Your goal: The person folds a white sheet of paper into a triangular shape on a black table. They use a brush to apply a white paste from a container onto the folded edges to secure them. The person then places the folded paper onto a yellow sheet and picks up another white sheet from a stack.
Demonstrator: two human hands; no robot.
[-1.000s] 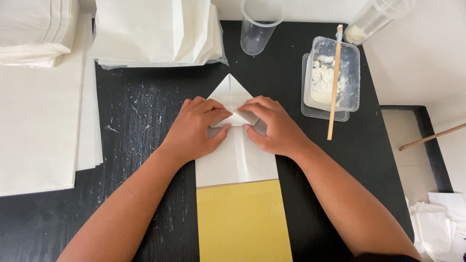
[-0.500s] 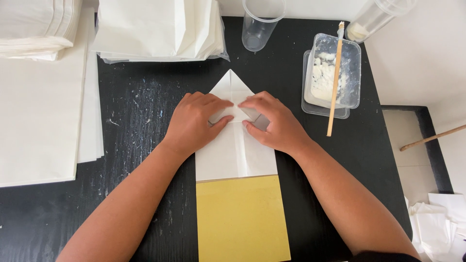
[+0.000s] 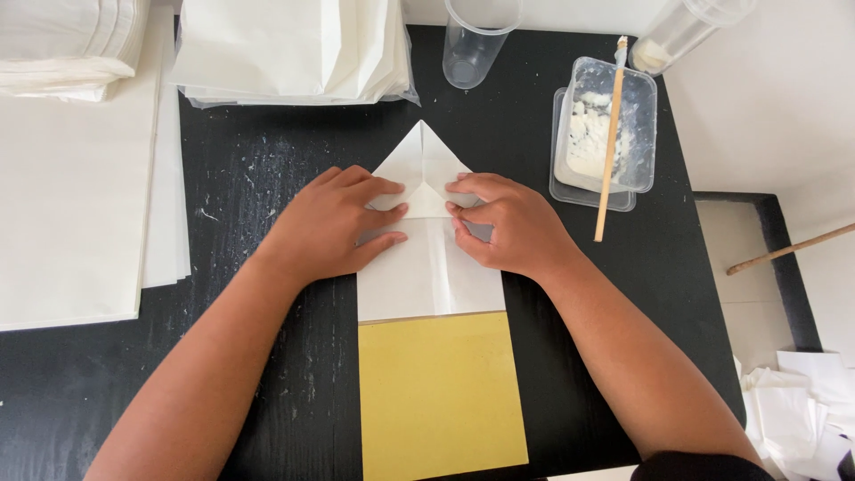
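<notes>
Both hands flat on one white folded sheet point(image 3: 427, 267) at table centre, its top folded to a point aimed at 12 o'clock. Left hand point(image 3: 334, 223) presses the left flap, fingers spread flat and pinching nothing; right hand point(image 3: 508, 223) presses the right flap the same way, fingertips point(image 3: 459, 209) at the centre seam. Neither hand closes around the paper, they only pin it down.

To do this fold well, I'd judge: keep both flap edges meeting on the centre crease, hold one side down while creasing the other, press outward from the seam toward the slanted edges.

Counts: one yellow sheet point(image 3: 441, 392) at 6 o'clock, touching the white sheet's lower edge. Three white paper stacks: 12 o'clock point(image 3: 294, 49), 10 o'clock point(image 3: 62, 40), 9 o'clock point(image 3: 71, 205). One clear cup point(image 3: 476, 44) at 12. One clear tub of white paste point(image 3: 606, 125) at 2 o'clock, one wooden stick point(image 3: 610, 134) across it. One black table point(image 3: 258, 169).
</notes>
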